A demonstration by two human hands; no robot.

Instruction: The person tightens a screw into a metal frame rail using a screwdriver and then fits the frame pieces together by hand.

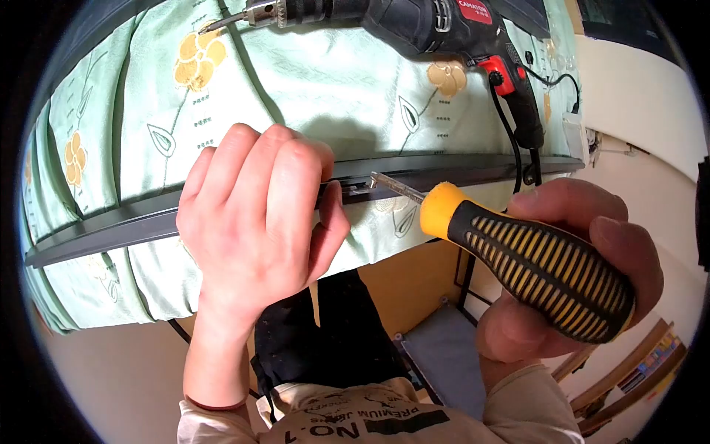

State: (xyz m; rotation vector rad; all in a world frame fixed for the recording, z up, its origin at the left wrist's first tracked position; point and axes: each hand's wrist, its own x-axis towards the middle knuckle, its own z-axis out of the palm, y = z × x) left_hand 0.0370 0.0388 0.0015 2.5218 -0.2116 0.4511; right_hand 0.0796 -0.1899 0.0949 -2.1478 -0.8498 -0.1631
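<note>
Yellow and black, the screwdriver [521,259] sits in the right hand [629,251], its fingers and thumb wrapped round the ribbed handle. The metal shaft slants off to a dark grey rail [436,176], its tip right at a groove near the rail's middle; whether the two touch, I can't make out. Just left of that tip, the left hand [255,200] is curled over the rail, knuckles up, thumb drawn in near the forefinger. Its fingertips are hidden, so I cannot tell what they have hold of. Under the rail lies a pale green cloth [355,118] printed with yellow flowers. Beyond, a black power drill [421,29] with a red label rests on the cloth, bit pointing left, handle towards the rail. Nearer come the person's beige printed shirt [355,414] and dark trousers [325,329], and off to the right, low down, a wooden shelf [629,396].
</note>
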